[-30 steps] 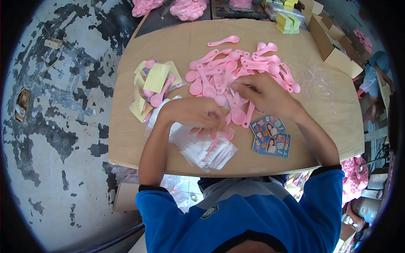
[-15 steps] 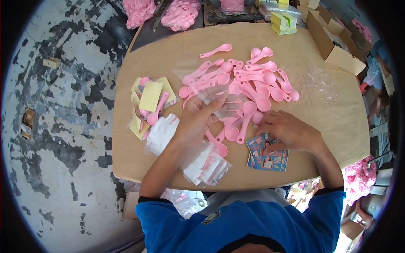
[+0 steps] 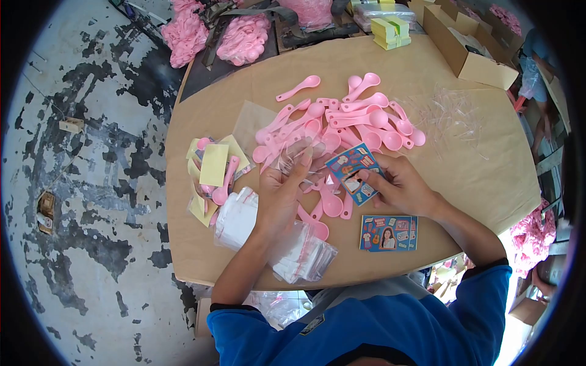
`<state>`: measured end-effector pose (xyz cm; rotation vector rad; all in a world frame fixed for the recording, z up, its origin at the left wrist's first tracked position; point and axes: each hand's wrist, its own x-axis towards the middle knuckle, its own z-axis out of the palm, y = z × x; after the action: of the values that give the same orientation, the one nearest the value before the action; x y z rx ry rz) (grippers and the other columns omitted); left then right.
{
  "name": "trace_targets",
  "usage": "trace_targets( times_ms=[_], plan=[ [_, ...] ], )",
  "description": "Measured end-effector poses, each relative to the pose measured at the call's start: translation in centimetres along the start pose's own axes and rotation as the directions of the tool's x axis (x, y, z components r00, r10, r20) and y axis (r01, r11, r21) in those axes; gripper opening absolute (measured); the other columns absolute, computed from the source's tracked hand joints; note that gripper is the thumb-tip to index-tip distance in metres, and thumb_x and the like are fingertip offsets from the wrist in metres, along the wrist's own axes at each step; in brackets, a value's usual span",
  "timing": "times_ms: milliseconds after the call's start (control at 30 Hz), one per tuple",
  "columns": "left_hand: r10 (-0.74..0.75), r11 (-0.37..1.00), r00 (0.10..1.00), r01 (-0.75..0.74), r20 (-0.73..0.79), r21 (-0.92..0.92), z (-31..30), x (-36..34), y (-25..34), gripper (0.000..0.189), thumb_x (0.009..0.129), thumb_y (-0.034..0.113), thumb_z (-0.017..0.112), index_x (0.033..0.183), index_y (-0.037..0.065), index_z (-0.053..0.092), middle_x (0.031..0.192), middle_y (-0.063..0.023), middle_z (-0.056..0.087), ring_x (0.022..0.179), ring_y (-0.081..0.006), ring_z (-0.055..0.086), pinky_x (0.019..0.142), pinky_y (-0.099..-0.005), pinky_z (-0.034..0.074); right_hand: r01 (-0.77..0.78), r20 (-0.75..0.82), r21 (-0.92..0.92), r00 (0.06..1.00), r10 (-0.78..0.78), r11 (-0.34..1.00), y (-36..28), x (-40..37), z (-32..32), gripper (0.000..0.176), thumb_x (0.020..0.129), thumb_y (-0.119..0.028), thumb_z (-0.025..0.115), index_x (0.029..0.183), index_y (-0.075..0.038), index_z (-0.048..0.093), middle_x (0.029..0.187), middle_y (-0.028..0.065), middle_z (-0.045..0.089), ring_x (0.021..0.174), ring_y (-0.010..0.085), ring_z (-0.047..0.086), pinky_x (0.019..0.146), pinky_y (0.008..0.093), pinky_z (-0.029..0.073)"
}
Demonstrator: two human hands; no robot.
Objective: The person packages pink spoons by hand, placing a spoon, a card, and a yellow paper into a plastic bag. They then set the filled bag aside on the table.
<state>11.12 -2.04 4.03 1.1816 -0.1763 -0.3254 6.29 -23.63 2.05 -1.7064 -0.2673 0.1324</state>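
My right hand [image 3: 400, 186] pinches a blue printed card [image 3: 351, 163] by its lower right side, above the near edge of the spoon pile. To its left, my left hand [image 3: 281, 192] holds a clear plastic bag [image 3: 297, 157] between thumb and fingers; the card's left edge is close to it. Pink plastic measuring spoons [image 3: 377, 116] lie heaped just beyond both hands. More of the same cards [image 3: 389, 233] rest in a small stack below my right hand. Flat clear bags with white backing [image 3: 235, 219] spread under my left forearm.
At the left lie packed sets with yellow cards [image 3: 213, 165] and pink spoons. Clear thin plastic strips [image 3: 452, 119] are scattered at the right. A banded yellow card stack [image 3: 390, 32] and an open cardboard box [image 3: 470, 52] stand at the back. Pink bagged goods [image 3: 244, 38] sit beyond the table.
My right hand has picked a card off the small stack and lifted it up and left toward my left hand. My left hand still holds the clear bag. The camera view has shifted slightly.
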Motion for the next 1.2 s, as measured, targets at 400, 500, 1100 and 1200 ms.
trace_targets(
  times_ms=[400, 500, 1100, 1200],
  plan=[
    [0.054, 0.992, 0.998, -0.056, 0.016, 0.115, 0.1, -0.4, 0.1, 0.038, 0.094, 0.019, 0.061, 0.125, -0.002, 0.055, 0.115, -0.0133, 0.066, 0.101, -0.0156, 0.064, 0.083, -0.0283, 0.053, -0.014, 0.038, -0.144, 0.999, 0.020, 0.989, -1.1, -0.4, 0.5, 0.023, 0.094, -0.021, 0.060, 0.101, 0.001, 0.063, 0.058, 0.0061, 0.055, 0.052, 0.0077, 0.046, 0.050, 0.0285, 0.039],
    [0.053, 0.989, 0.998, -0.058, 0.038, 0.134, -0.2, -0.3, 0.4, 0.037, 0.094, 0.015, 0.061, 0.125, -0.003, 0.056, 0.116, -0.0143, 0.065, 0.101, -0.0160, 0.064, 0.085, -0.0277, 0.053, 0.091, 0.039, -0.152, 0.996, -0.086, 0.984, -0.2, -0.2, 0.6, 0.021, 0.095, -0.017, 0.060, 0.105, 0.001, 0.064, 0.061, -0.0045, 0.053, 0.055, 0.0000, 0.042, 0.048, 0.0209, 0.035],
    [0.100, 0.968, 0.947, -0.164, 0.307, 0.191, 1.7, -1.6, -0.3, 0.050, 0.097, 0.025, 0.054, 0.138, 0.000, 0.039, 0.133, -0.0126, 0.052, 0.116, -0.0159, 0.054, 0.096, -0.0309, 0.047, 0.063, 0.011, 0.169, 0.998, -0.066, 0.984, -0.4, -0.6, 1.6, 0.014, 0.094, -0.011, 0.060, 0.101, 0.001, 0.063, 0.077, -0.0010, 0.060, 0.067, 0.0026, 0.054, 0.055, 0.0208, 0.043],
    [-0.015, 1.000, 0.957, 0.013, 0.291, 0.009, 0.6, -1.6, 0.7, 0.057, 0.100, 0.044, 0.039, 0.135, -0.002, 0.039, 0.134, -0.0163, 0.050, 0.119, -0.0235, 0.055, 0.100, -0.0372, 0.046, 0.090, -0.059, 0.250, 0.995, -0.078, 0.964, 0.1, 0.2, 2.2, 0.010, 0.092, -0.010, 0.063, 0.094, 0.000, 0.062, 0.078, 0.0000, 0.061, 0.065, 0.0039, 0.056, 0.056, 0.0213, 0.046]
  ],
)
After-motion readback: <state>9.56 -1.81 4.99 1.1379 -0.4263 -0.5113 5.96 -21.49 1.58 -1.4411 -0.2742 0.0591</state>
